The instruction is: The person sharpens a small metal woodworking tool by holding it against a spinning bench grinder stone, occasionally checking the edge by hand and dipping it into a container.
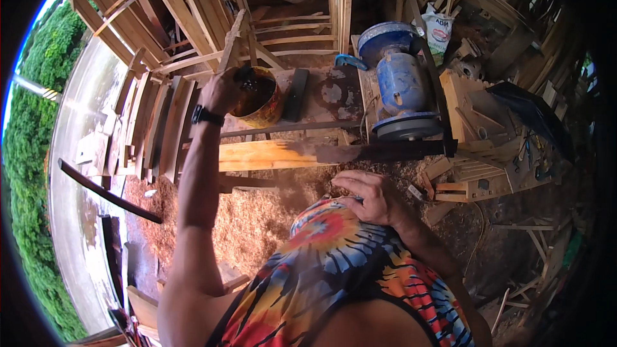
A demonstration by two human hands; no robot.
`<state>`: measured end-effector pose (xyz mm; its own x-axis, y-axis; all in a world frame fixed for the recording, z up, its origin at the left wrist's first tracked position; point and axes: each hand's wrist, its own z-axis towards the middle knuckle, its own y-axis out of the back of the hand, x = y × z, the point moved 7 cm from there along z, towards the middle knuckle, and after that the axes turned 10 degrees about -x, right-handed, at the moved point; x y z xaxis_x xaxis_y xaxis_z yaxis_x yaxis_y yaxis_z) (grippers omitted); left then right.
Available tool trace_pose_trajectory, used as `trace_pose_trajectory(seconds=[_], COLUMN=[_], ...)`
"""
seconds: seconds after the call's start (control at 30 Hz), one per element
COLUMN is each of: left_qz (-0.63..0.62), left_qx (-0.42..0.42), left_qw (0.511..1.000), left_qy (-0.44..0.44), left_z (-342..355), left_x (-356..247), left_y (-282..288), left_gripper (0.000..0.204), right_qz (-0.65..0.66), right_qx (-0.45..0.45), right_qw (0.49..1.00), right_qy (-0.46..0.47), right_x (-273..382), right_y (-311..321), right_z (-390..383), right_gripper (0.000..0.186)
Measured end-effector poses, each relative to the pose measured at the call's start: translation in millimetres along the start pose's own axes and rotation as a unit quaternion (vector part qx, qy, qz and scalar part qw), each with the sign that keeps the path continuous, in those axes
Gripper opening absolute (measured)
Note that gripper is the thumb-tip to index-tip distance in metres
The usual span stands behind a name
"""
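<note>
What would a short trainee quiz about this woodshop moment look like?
1. True or false: the left hand is at the rim of a yellow can of dark liquid.
2. Where does the right hand rest? A) on the blue bench grinder B) against the person's tie-dye shirt C) on the long plank
3. Fill in: the ground under the plank is covered with ____.

Key: 1 true; 2 B; 3 sawdust
</note>
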<state>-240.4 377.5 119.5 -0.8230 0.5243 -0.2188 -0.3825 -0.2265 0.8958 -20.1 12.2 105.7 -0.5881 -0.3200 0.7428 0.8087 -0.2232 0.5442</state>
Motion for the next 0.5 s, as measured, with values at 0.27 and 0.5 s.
trace_pose_trajectory(seconds=[0.27,0.5], left_qz=[-0.046,-0.025], left_qx=[-0.041,-0.090], left_qw=[0.998,0.992], left_qy=[0.005,0.080], left_z=[-19.4,-17.7], left_x=[-35.0,-8.8], left_y=[27.3,16.3], left_gripper=[0.033,0.042], right_qz=[-0.029,-0.016], right_qx=[0.015,0.017], right_qw=[0.999,0.999], right_qy=[0.011,0.039], right_x=[-7.7,0.2], right_y=[-11.9,-13.1], right_z=[-12.9,-9.7], right_gripper=[0.040,0.038])
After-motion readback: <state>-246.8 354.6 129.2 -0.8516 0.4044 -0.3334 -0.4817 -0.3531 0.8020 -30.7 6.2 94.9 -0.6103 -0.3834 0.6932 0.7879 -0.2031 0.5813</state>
